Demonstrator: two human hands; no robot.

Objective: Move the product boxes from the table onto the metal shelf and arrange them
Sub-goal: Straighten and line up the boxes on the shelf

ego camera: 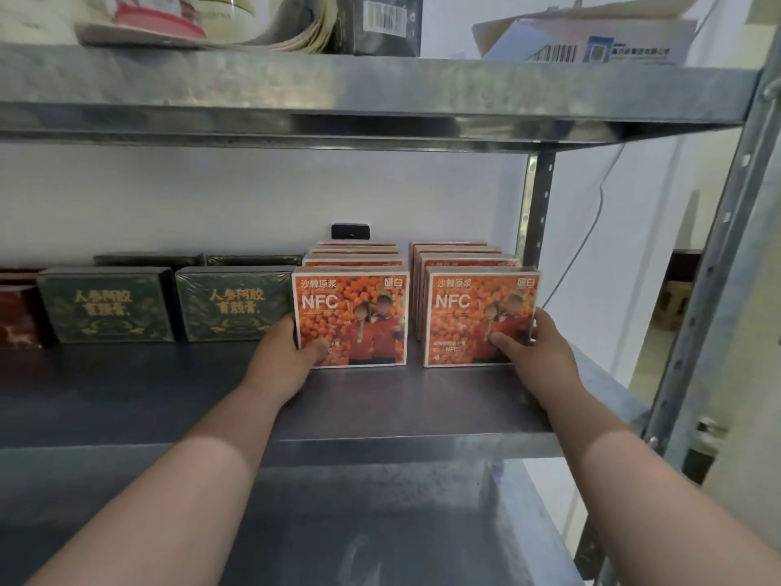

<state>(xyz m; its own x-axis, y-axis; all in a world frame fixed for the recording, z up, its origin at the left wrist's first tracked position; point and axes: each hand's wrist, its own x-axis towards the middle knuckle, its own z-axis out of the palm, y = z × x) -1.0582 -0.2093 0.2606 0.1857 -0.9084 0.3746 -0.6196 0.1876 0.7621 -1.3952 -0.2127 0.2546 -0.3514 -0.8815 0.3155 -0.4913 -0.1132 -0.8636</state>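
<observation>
Both arms reach forward, nearly straight, into the middle tier of the metal shelf (422,399). The left hand (291,348) grips the lower left corner of the left front orange box (350,317). Its thumb lies across the printed face, and its fingers curl behind the edge, out of sight. The right hand (534,344) mirrors it on the right front orange box (479,317): the thumb presses the lower right of the face and the fingers wrap round the side.

Both boxes stand upright on the shelf, side by side with a narrow gap between them. Each heads its own row of matching orange boxes, the left row (353,253) and the right row (456,251), which run back toward the wall.

Just left of the left hand stand two dark green boxes (105,304) with gold lettering, with more green ones (148,259) behind them. At the far left edge is a dark red box (17,315). A small black object (350,231) sits on the white wall behind the orange rows.

The upper tier (338,95) carries a black barcoded box (382,23) and an open cardboard carton (591,35). A perforated upright (536,205) rises at the back right, and beyond it a thin cable (591,222) hangs down the wall. A lower tier (380,522) shows beneath the arms.
</observation>
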